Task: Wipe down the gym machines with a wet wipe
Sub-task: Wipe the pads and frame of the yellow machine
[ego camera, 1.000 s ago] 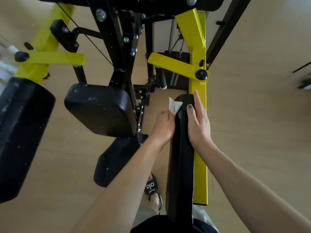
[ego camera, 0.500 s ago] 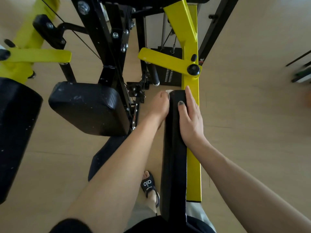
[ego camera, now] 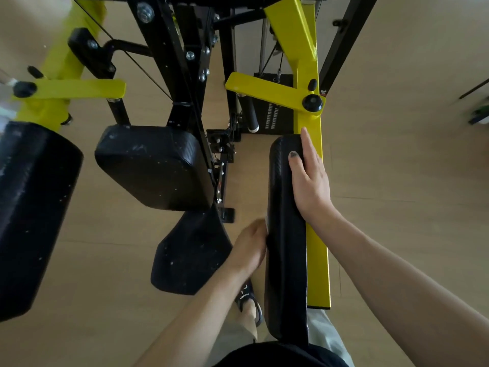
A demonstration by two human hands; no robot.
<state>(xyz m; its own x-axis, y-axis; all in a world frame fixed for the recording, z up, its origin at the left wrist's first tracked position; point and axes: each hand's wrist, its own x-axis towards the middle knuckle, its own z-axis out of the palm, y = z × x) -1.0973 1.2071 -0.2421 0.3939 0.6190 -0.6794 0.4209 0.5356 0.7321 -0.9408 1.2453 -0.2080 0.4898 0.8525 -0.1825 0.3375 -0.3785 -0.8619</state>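
1. The right hand (ego camera: 311, 181) lies flat and open on the far end of the long black pad (ego camera: 287, 234), fingers straight along its right edge and thumb stretched across the top.
2. The left hand (ego camera: 250, 247) presses against the left side of the same pad about halfway along; its fingers are hidden, so I cannot tell how far they are curled.
3. A small white sliver of the wipe (ego camera: 266, 221) shows between that hand and the pad.
4. The pad is narrow and rounded at the end, covered in fine-textured black vinyl.
5. It is mounted on a glossy yellow metal arm (ego camera: 316, 247).
6. To the left hang a blocky black cushion (ego camera: 153, 165) flecked with white specks and a black steel frame (ego camera: 182, 75) with bolts.
7. The floor (ego camera: 397, 168) is pale wood.
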